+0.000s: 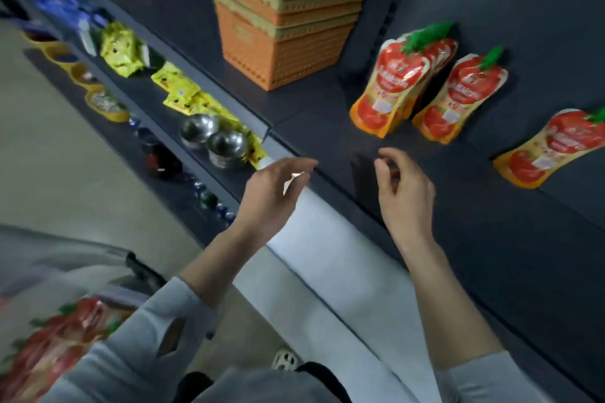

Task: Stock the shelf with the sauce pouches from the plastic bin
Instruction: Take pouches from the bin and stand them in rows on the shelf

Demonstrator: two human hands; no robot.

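Red and yellow tomato sauce pouches with green caps stand on the dark shelf (pixel 327 114): a row of several (pixel 393 82) at the left, a single pouch (pixel 458 98) beside it, and another pouch (pixel 550 147) at the right. More pouches (pixel 49 343) lie in the plastic bin (pixel 65 255) at the lower left, blurred. My left hand (pixel 275 196) hovers at the shelf's front edge with relaxed fingers, holding nothing. My right hand (pixel 406 190) is over the shelf in front of the pouches, fingers loosely curled and empty.
A stack of orange baskets (pixel 284 20) stands on the shelf left of the pouches. The lower shelves hold yellow packets (pixel 183 88), metal bowls (pixel 212 137) and yellow cups (pixel 78 72). A white price strip (pixel 327 239) runs along the shelf front.
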